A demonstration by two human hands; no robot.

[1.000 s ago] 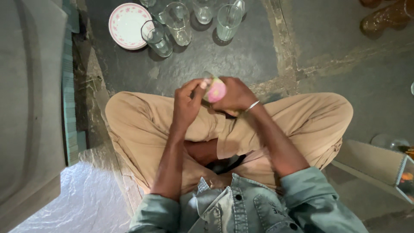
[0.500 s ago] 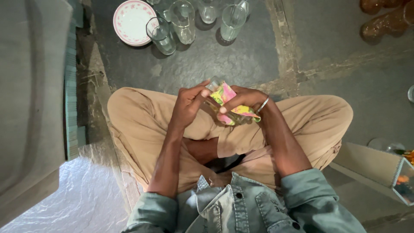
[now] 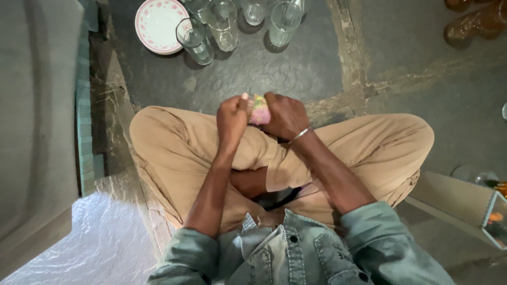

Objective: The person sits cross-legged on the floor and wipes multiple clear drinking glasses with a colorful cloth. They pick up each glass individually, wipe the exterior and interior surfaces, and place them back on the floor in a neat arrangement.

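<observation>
Plainly mid-wipe: both hands are clamped together over a small glass, hidden except for the bunched pink-and-yellow cloth [image 3: 259,109] between left hand [image 3: 232,117] and right hand [image 3: 284,114], above the knees. Beyond them, clear smooth glasses [image 3: 195,41] and a round floral plate [image 3: 157,25] stand on rough dark stone floor [image 3: 253,74].

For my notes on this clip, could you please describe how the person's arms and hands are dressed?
Both hands, left hand and right hand, are bare, with no gloves. The faded grey-green denim sleeves are pushed up to about the elbows, leaving the forearms uncovered. A thin silver bangle circles the right wrist.
</observation>
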